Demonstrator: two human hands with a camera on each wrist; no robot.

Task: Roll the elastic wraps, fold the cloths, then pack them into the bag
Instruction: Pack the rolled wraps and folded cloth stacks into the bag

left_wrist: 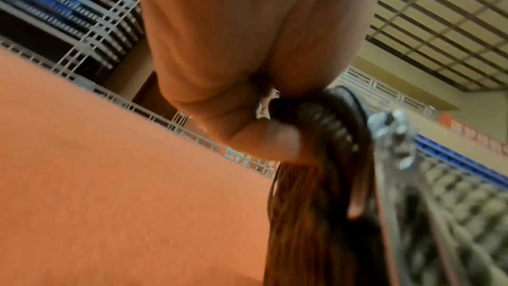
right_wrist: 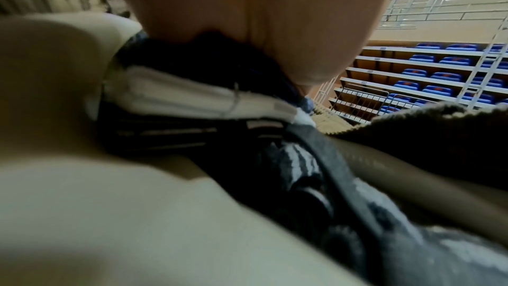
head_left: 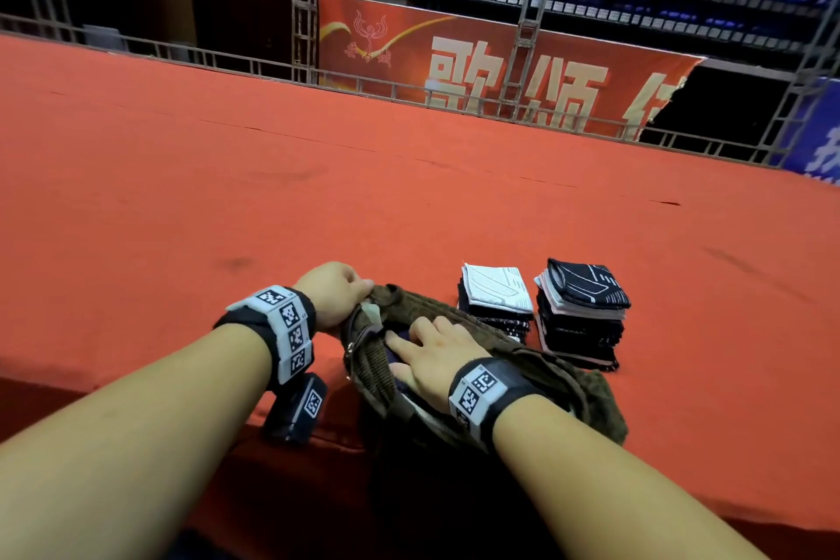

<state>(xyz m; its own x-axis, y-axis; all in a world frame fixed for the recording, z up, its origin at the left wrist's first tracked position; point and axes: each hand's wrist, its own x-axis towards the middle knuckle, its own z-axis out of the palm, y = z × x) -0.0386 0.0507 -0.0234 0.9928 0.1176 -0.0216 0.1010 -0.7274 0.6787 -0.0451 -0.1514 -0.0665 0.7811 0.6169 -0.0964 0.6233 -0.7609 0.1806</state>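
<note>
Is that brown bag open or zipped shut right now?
Open. The left hand grips the brown bag by its rim, and the right hand reaches into its mouth, fingers spread on dark cloth inside.

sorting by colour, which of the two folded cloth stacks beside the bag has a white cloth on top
The stack nearer the bag; its top cloth is white. The farther stack is topped by a black one.
</note>
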